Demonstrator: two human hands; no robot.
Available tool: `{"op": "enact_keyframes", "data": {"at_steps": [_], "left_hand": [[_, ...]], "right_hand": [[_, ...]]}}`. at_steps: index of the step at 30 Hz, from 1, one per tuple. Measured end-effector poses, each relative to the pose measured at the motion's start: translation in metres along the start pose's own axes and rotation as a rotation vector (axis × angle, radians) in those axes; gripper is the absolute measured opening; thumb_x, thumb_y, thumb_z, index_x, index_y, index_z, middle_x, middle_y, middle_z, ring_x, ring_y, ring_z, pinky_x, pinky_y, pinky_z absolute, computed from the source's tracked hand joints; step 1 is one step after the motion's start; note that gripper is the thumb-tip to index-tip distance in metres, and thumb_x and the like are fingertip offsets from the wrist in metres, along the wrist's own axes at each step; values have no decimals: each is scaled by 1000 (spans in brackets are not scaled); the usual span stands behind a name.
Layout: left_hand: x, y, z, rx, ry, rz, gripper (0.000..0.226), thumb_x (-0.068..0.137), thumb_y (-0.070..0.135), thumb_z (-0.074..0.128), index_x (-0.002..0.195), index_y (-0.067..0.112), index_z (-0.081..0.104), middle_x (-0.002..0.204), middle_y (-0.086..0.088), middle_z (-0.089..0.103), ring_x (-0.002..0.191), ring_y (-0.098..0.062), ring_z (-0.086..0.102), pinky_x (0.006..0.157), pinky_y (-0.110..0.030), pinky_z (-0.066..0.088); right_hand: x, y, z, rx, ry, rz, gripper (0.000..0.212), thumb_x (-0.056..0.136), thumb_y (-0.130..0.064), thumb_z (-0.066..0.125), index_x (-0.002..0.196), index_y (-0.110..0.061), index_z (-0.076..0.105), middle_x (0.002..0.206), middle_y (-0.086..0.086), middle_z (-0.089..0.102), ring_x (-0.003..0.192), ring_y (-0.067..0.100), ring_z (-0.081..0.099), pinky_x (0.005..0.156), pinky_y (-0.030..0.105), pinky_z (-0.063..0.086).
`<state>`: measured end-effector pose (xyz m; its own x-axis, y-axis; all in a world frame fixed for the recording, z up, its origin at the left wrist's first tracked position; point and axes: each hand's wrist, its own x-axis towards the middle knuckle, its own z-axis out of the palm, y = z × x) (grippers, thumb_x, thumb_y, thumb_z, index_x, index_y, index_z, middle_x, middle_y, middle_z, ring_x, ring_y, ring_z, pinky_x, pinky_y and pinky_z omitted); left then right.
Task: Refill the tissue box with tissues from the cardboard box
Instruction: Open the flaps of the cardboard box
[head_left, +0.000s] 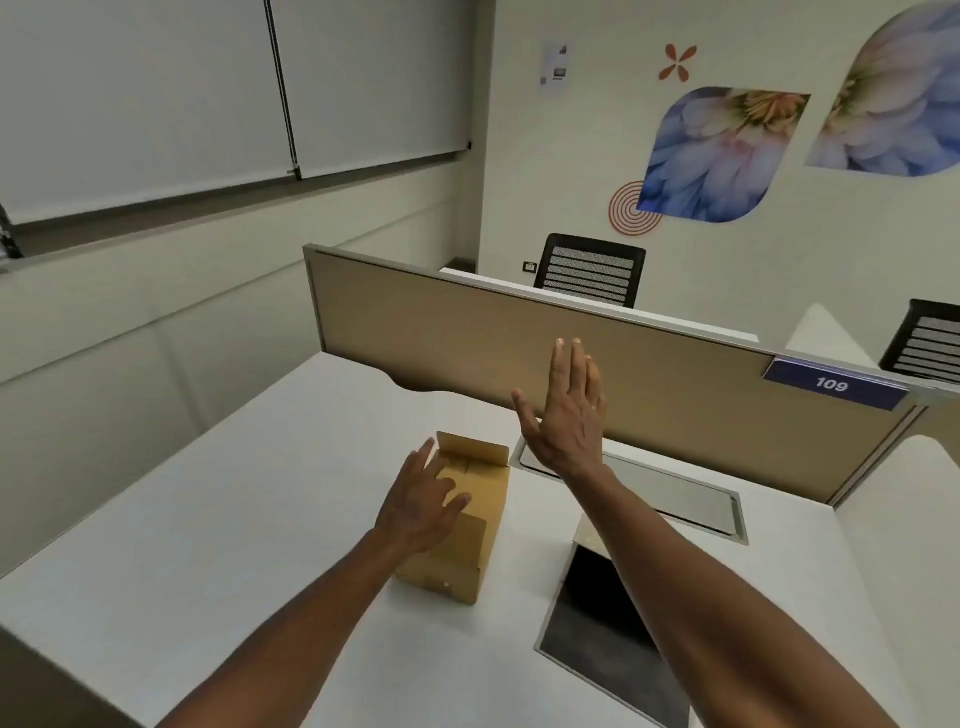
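A brown cardboard box (480, 499) stands on the white desk (218, 525), one far flap standing up and the other flaps folded over its top. My left hand (423, 501) rests flat on the box top with fingers spread. My right hand (566, 410) is raised above the desk to the right of the box, fingers straight and apart, holding nothing. To the right of the box lies a dark rectangular object with a pale rim (597, 618), partly hidden by my right forearm; I cannot tell whether it is the tissue box. No tissues show.
A tan partition (519, 358) with a blue "109" label (834, 384) closes off the desk's far side. A grey metal cable hatch (691, 504) is set into the desk behind my right arm. Black mesh chairs (589, 270) stand beyond the partition. The desk's left edge drops off.
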<state>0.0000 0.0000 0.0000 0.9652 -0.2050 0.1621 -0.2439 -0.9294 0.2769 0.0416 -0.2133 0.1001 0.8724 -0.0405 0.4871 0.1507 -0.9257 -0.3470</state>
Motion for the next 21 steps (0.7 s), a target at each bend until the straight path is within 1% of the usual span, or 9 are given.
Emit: {"op": "enact_keyframes", "data": {"at_steps": [5, 8, 10, 12, 13, 15, 17, 19, 21], "left_hand": [[-25, -8, 18, -40, -59, 39, 57, 98, 59, 26, 104, 22, 69, 122, 3, 68, 141, -18, 38, 125, -39, 11], [-32, -9, 18, -116, 51, 27, 48, 98, 55, 30, 90, 23, 64, 93, 4, 69, 102, -15, 61, 121, -43, 24], [-37, -10, 18, -171, 99, -16, 47, 99, 54, 30, 68, 28, 53, 64, 8, 57, 69, -11, 57, 117, -39, 29], [-44, -12, 19, -198, 78, -40, 52, 98, 57, 31, 57, 28, 44, 50, 7, 46, 53, -12, 51, 102, -30, 38], [-46, -15, 22, -196, 58, -50, 54, 97, 58, 33, 55, 27, 44, 48, 7, 45, 50, -12, 49, 85, -25, 44], [-52, -21, 27, -168, 30, -75, 50, 94, 56, 42, 56, 24, 48, 49, 5, 48, 49, -13, 48, 55, -25, 36], [-56, -28, 34, -149, 1, -100, 34, 91, 46, 53, 66, 24, 60, 61, 3, 62, 58, -15, 57, 53, -25, 35], [-58, -32, 40, -153, -22, -130, 14, 90, 37, 61, 89, 26, 69, 84, 4, 70, 77, -17, 65, 61, -23, 41], [-61, -35, 46, -156, -53, -161, 18, 89, 34, 63, 104, 24, 68, 102, 4, 66, 93, -18, 65, 69, -23, 45]], "right_hand": [[-21, 2, 19, 14, -70, 32, 87, 96, -69, 32, 163, -22, 0, 172, 6, 0, 158, 32, 4, 125, 53, 17], [-30, 1, 28, 29, -95, 30, 87, 96, -68, 33, 163, -22, 2, 172, 7, 3, 158, 32, 6, 123, 53, 20], [-37, -1, 36, 27, -101, 26, 87, 97, -66, 38, 163, -22, 5, 172, 7, 6, 157, 32, 9, 122, 53, 24], [-42, -2, 43, 36, -119, 37, 86, 98, -64, 40, 163, -21, 6, 172, 7, 7, 157, 32, 9, 122, 53, 25], [-45, -3, 47, 41, -130, 42, 86, 98, -64, 41, 163, -20, 6, 172, 7, 7, 157, 32, 9, 122, 53, 25], [-51, -4, 55, 52, -156, 48, 87, 98, -63, 40, 163, -18, 5, 172, 7, 7, 157, 32, 8, 123, 52, 23], [-58, -5, 63, 63, -188, 57, 87, 98, -63, 39, 164, -17, 4, 172, 7, 5, 158, 30, 6, 124, 51, 20], [-67, -7, 72, 41, -236, 56, 89, 98, -64, 38, 164, -15, 4, 172, 7, 4, 158, 29, 4, 125, 50, 18], [-78, -9, 83, 11, -293, 54, 91, 97, -64, 40, 163, -14, 5, 172, 8, 5, 158, 29, 4, 126, 47, 17]]}}
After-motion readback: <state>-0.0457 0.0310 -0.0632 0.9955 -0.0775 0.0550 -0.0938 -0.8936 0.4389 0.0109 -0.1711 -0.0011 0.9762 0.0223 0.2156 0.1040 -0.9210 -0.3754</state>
